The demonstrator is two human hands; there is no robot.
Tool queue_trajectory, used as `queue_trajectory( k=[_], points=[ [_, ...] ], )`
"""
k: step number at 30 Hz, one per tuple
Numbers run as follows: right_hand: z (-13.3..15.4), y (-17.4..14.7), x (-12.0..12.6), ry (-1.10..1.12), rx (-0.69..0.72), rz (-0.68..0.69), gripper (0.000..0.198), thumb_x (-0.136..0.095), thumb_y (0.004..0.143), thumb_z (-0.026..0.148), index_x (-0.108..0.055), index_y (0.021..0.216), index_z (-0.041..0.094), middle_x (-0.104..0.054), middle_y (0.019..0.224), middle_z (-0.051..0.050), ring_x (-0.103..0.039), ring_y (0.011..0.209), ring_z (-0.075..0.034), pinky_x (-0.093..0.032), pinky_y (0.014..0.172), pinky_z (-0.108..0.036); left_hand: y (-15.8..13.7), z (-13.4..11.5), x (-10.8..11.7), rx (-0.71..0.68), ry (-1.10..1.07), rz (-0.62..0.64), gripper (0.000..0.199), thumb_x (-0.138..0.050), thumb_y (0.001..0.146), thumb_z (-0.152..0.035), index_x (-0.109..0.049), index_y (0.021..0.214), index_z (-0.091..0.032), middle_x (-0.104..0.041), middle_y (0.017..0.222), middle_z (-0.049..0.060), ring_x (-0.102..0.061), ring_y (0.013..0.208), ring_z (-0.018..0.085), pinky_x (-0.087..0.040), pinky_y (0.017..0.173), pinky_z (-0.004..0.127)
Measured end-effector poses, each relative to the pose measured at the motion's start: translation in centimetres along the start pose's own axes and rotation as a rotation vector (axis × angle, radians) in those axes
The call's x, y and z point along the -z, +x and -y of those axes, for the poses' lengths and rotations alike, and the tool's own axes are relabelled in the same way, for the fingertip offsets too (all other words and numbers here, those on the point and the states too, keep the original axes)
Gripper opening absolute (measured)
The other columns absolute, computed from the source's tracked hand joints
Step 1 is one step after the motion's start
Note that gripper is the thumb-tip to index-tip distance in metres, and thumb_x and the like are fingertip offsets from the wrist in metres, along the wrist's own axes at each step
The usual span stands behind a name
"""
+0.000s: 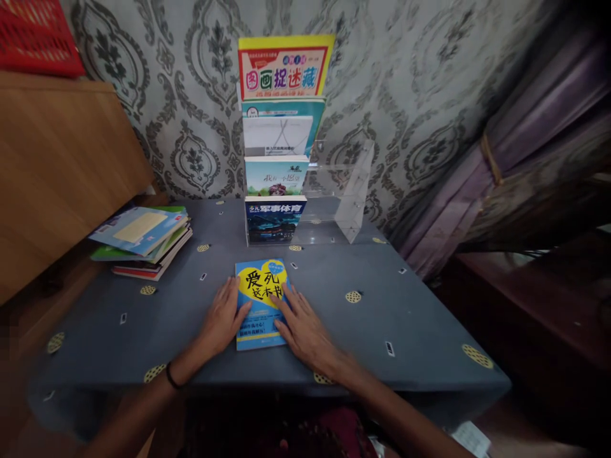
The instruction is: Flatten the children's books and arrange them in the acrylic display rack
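Observation:
A blue book [260, 315] with a yellow heart and large black lettering lies flat on the table, front cover up. My left hand [224, 318] rests along its left edge, fingers stretched forward and thumb touching the cover. From the right side, my right hand [305, 327] lies over the book's edge, its fingers spread on the cover. Just beyond the book stands a clear acrylic book rack [341, 207]. Its left column holds several books in tiers, with a dark blue book [274, 222] in front and a yellow-edged picture book [286, 70] at the top back.
A stack of books [143, 235] sits at the left of the table [334, 343], beside a wooden cabinet [62, 172]. On the cabinet is a red basket [38, 38]. Patterned wallpaper backs the table, and a purple curtain [477, 172] hangs at the right.

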State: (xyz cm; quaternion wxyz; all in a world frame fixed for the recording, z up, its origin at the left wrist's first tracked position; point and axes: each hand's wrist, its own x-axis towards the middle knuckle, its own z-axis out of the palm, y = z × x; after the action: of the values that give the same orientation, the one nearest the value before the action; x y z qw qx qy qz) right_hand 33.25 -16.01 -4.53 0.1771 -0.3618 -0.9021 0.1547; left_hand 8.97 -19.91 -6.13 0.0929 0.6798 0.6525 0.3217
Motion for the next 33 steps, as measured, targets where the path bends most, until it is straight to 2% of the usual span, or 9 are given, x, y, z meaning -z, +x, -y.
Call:
queue_trajectory(
  k=[5,10,14,16,19,26,29,31,33],
  points=[
    [-0.5,0.0,-0.3,0.040,0.005,-0.027,0.053,-0.042,0.104,0.040,-0.043,0.154,0.024,-0.027,0.166,-0.014,-0.024,0.153,-0.036,-0.031,0.120,-0.062,0.6,0.1,-0.1,0.124,-0.388,-0.023,0.062,-0.051,0.097,-0.050,-0.040,0.150,-0.018,-0.049,0.153,0.018,-0.046,0.143,0.031,-0.041,0.116,0.051],
    [-0.4,0.0,-0.1,0.060,-0.017,-0.003,0.055,-0.039,0.104,0.045,-0.043,0.154,0.021,-0.024,0.167,-0.015,-0.022,0.154,-0.035,-0.029,0.122,-0.059,1.8,-1.1,0.1,0.461,-0.875,-0.120,0.059,-0.062,0.091,-0.040,-0.045,0.143,-0.019,-0.052,0.151,0.017,-0.057,0.133,0.029,-0.054,0.103,0.041],
    [-0.4,0.2,-0.1,0.076,-0.007,-0.008,0.055,-0.038,0.105,0.044,-0.040,0.155,0.023,-0.026,0.167,-0.013,-0.022,0.154,-0.032,-0.027,0.124,-0.057,2.7,-3.0,-0.2,0.648,-1.199,-0.135,0.043,-0.071,0.081,-0.033,-0.061,0.119,-0.015,-0.075,0.114,0.014,-0.074,0.102,0.028,-0.062,0.086,0.039],
    [-0.6,0.4,-0.2,0.102,-0.002,-0.016,0.056,-0.037,0.105,0.045,-0.037,0.157,0.024,-0.024,0.168,-0.012,-0.020,0.155,-0.031,-0.025,0.124,-0.056,3.2,-3.7,-0.1,0.681,-1.282,-0.130,0.031,-0.074,0.077,-0.030,-0.066,0.102,-0.014,-0.078,0.095,0.011,-0.076,0.090,0.027,-0.063,0.081,0.038],
    [-1.0,1.3,-0.2,0.170,-0.018,-0.003,0.058,-0.032,0.106,0.048,-0.033,0.159,0.023,-0.020,0.169,-0.013,-0.017,0.156,-0.030,-0.023,0.125,-0.056,3.6,-4.2,0.3,0.753,-1.309,-0.155,0.018,-0.076,0.075,-0.026,-0.066,0.087,-0.015,-0.078,0.083,0.008,-0.076,0.078,0.025,-0.063,0.075,0.036],
    [-2.6,5.5,-1.4,0.470,-0.152,-0.129,0.074,-0.031,0.102,0.060,-0.027,0.160,0.014,-0.011,0.170,-0.016,-0.010,0.157,-0.029,-0.016,0.127,-0.053,3.7,-3.9,0.9,0.738,-1.391,-0.116,0.023,-0.081,0.074,-0.025,-0.068,0.089,-0.014,-0.078,0.081,0.007,-0.076,0.077,0.024,-0.064,0.072,0.033],
    [-3.0,6.8,-1.9,0.678,-0.247,-0.272,0.084,-0.046,0.093,0.070,-0.033,0.157,0.018,-0.028,0.166,-0.015,-0.023,0.154,-0.033,-0.020,0.126,-0.056,4.0,-3.6,1.1,0.742,-1.434,-0.165,0.026,-0.084,0.071,-0.024,-0.068,0.089,-0.015,-0.078,0.080,0.006,-0.077,0.083,0.025,-0.064,0.076,0.034],
    [-2.8,7.1,-1.6,0.898,-0.307,-0.329,0.087,-0.059,0.084,0.073,-0.042,0.151,0.021,-0.047,0.156,-0.016,-0.040,0.146,-0.037,-0.033,0.120,-0.058,4.3,-3.6,1.2,0.723,-1.468,-0.193,0.028,-0.086,0.071,-0.023,-0.067,0.090,-0.015,-0.078,0.082,0.006,-0.077,0.087,0.026,-0.064,0.079,0.035],
    [-2.4,6.9,-0.8,1.146,-0.325,-0.274,0.081,-0.069,0.078,0.071,-0.053,0.140,0.022,-0.063,0.140,-0.015,-0.059,0.129,-0.037,-0.049,0.109,-0.057,4.7,-3.6,1.5,0.682,-1.484,-0.200,0.030,-0.086,0.071,-0.024,-0.068,0.094,-0.016,-0.079,0.086,0.007,-0.076,0.090,0.025,-0.063,0.081,0.035]
  ],
)
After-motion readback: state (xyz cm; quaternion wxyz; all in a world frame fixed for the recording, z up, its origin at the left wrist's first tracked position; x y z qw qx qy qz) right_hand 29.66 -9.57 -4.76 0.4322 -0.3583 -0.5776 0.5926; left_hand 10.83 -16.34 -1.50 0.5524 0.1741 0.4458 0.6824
